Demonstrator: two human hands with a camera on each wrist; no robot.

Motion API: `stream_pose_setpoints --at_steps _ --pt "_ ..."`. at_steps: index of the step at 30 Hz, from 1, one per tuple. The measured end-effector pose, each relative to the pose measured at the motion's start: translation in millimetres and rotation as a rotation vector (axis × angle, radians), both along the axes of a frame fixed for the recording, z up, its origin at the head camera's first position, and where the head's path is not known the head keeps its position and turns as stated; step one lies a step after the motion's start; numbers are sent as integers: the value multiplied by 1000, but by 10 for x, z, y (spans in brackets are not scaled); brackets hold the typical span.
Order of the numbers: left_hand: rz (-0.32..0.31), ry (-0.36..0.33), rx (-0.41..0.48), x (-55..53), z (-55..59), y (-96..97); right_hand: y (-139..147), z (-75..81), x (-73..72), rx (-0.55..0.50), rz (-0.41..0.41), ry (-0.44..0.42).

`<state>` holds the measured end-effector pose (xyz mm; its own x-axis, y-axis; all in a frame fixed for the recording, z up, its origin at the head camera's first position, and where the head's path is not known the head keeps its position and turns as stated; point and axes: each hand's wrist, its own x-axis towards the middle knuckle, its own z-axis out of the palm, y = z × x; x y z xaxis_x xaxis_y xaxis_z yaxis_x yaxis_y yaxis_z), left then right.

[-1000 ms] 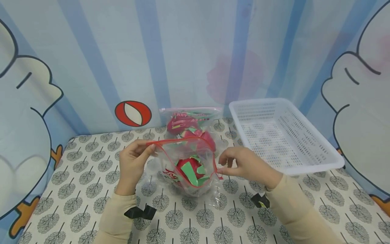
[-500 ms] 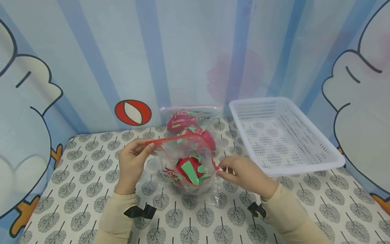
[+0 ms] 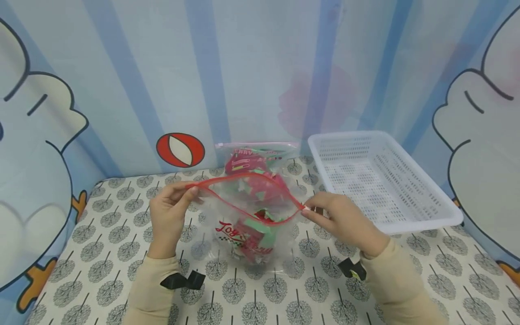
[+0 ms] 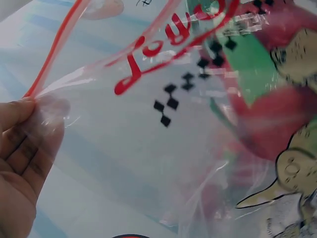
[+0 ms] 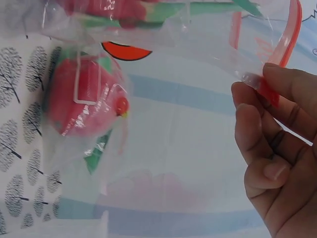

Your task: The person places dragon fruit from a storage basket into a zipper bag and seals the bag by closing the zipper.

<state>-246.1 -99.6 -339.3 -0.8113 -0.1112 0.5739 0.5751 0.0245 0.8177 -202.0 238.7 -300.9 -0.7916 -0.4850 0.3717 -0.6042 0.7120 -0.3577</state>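
A clear zip bag (image 3: 227, 212) with a red zip edge and red lettering hangs between my hands, its mouth spread apart. My left hand (image 3: 171, 212) pinches the left corner of the red edge between thumb and fingers. At the other end, my right hand (image 3: 341, 219) pinches the right corner, where a red tip shows in the right wrist view. Inside the bag lies a red fruit-like object with green leaf pieces (image 3: 260, 230). Behind it stands a second clear bag with a pink zip (image 3: 264, 145), holding similar red and green objects (image 3: 245, 162).
A white perforated plastic basket (image 3: 422, 198) stands at the back right, close to my right hand. The table is covered with a tree-print cloth (image 3: 122, 225). A blue striped curtain (image 3: 260, 67) with cartoon figures rises behind and at both sides.
My right hand has taken hold of the bag's right corner, then moved up and right. My left hand has shifted slightly left. The bag's mouth has stretched wider and narrowed front to back.
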Motion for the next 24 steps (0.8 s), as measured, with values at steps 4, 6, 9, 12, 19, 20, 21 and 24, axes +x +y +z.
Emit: stream_pose_setpoints --at_steps 4,6,9,12,19,20,21,24 --pt "13 -35 34 20 40 -37 33 61 -17 -37 12 68" --pt "0 -36 57 27 54 -48 38 84 -27 -55 29 105" --pt "-38 -12 103 38 76 -56 36 114 -46 -82 48 160" --pt "-68 12 144 61 105 -66 31 147 -64 -117 53 205" --pt "-41 18 242 138 208 -95 38 266 -70 -210 18 292" --pt "-46 27 257 147 221 -98 40 280 -70 -225 18 302" --pt "-56 39 276 152 234 -101 41 292 -71 -239 21 310" --pt "-107 96 325 165 260 -107 41 321 -75 -263 34 330"
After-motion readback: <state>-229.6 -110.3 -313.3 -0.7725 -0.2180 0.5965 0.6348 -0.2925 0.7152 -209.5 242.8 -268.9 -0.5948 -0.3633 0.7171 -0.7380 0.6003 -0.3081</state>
